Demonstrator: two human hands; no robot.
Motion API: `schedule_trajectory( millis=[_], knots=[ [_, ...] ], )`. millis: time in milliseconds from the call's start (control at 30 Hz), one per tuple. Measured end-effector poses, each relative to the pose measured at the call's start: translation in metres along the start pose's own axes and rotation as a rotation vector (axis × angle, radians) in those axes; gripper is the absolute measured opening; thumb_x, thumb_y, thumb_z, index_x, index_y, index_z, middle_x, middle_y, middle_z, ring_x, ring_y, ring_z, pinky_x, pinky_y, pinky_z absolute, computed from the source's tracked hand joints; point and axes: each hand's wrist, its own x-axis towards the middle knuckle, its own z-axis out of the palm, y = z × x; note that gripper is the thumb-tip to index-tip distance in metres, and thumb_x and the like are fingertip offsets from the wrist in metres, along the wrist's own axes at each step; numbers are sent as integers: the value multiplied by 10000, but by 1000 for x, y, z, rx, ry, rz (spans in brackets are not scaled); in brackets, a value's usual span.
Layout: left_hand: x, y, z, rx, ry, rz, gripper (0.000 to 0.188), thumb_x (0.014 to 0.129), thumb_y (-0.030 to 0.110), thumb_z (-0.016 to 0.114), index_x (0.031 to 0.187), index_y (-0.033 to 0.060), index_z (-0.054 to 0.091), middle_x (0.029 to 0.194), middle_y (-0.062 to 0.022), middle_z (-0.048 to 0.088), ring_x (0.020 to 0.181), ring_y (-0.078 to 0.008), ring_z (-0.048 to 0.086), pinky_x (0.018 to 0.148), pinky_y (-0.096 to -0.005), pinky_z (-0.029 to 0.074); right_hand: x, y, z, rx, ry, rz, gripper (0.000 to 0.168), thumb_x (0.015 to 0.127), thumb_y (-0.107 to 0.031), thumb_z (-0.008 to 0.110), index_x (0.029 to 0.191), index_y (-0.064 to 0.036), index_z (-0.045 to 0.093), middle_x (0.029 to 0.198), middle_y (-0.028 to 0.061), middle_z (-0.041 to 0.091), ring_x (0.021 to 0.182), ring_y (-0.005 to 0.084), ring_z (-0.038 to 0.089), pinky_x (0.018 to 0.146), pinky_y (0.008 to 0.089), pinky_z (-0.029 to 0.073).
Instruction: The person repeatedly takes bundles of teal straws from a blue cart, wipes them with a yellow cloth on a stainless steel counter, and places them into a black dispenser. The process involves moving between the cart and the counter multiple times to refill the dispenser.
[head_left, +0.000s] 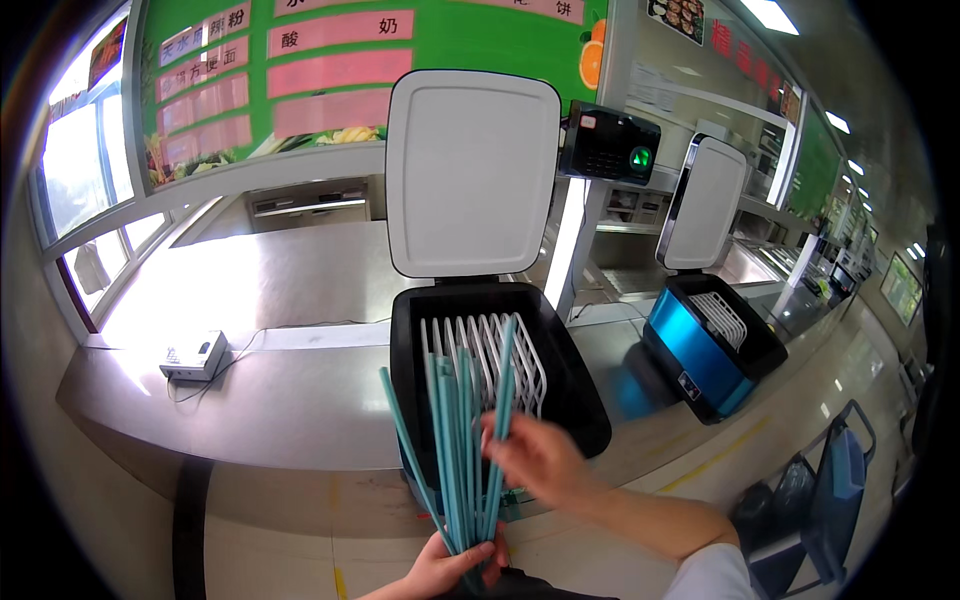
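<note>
A bundle of long teal chopsticks (454, 450) fans out upward from my left hand (454, 559), which grips their lower ends. My right hand (544, 457), slightly blurred, has its fingertips around one or two chopsticks at the right side of the bundle. Beyond them stands a black-rimmed chopstick dispenser box (574, 405) with its pale lid (474, 176) raised upright. White wire rack bars (491, 337) line the inside of the box. The upper ends of the chopsticks overlap the rack in view, and cover part of it.
The box stands on a steel counter (315, 420). A second blue box (694, 352), lid raised, stands to the right. A small white device (196, 356) with a cable lies left. A black terminal (613, 146) is mounted behind. A cart (832, 502) stands on the floor at right.
</note>
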Motion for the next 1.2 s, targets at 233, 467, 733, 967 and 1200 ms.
schedule_trajectory(
  millis=[233,467,733,967,1200],
  knots=[
    [-7,0,-5,-11,56,-31,275,907,67,505,1170,17,438,806,-152,559,614,-196,521,568,-333,467,91,-37,-104,-208,378,-717,114,891,-127,533,953,-32,523,704,45,514,596,163,554,618,274,470],
    [-3,5,-4,-126,85,128,274,896,64,508,1159,20,443,801,-167,555,590,-193,502,544,-343,458,110,54,-97,-1118,-210,-498,217,854,-59,506,1068,-91,489,1003,115,518,744,283,587,672,344,483],
    [-4,3,-4,-195,91,125,277,902,70,500,1163,11,426,825,-174,558,609,-196,507,574,-353,460,33,-6,-20,-295,-279,-124,245,900,-243,557,981,-14,586,850,104,552,728,174,603,612,275,473],
    [9,7,2,6,35,158,342,914,80,472,1229,-5,367,1031,-244,574,855,-297,604,721,-414,516,-10,-9,13,-275,-82,-117,193,917,-200,512,949,-15,466,727,154,559,623,296,601,560,366,458],
    [-1,6,7,-60,236,115,323,921,29,414,1241,26,370,1128,-286,550,918,-366,624,730,-419,545,76,14,-52,-797,85,-53,303,909,-248,438,842,42,499,720,248,568,660,416,568,612,449,459]
  ],
)
